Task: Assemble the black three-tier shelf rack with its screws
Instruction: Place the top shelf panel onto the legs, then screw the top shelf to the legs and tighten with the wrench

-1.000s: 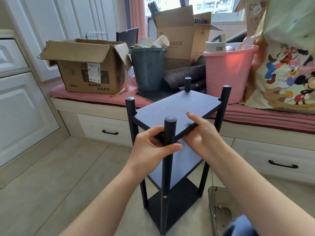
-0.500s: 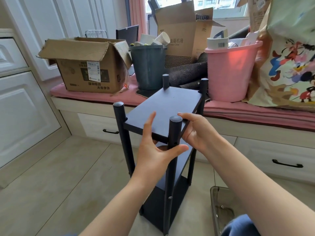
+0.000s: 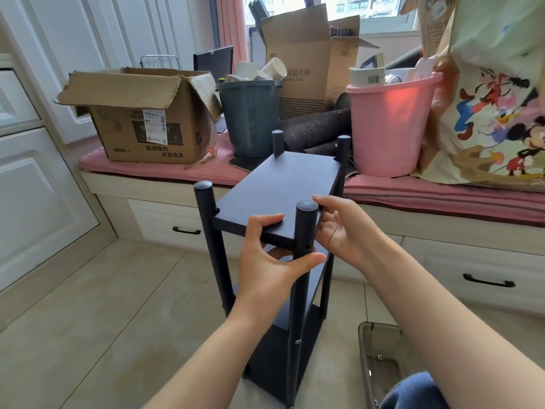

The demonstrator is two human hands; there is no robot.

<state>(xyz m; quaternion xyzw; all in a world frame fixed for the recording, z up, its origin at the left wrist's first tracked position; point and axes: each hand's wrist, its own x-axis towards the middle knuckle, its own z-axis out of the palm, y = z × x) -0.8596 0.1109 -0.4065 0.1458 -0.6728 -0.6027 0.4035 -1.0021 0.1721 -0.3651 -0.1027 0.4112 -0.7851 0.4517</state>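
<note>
Your rack (image 3: pixel 283 261) stands upright on the floor with all three shelves between four posts, your left hand (image 3: pixel 267 255) pinching the top shelf's near edge, your right hand's (image 3: pixel 343 231) fingers loosely curled beside the near post, whose top screw hole looks empty.

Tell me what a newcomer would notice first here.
The black shelf rack stands mid-frame on the tiled floor, with the left hand gripping its top board's near edge and the right hand beside the near post. Behind, a pink bucket and an open cardboard box crowd the window seat.
</note>
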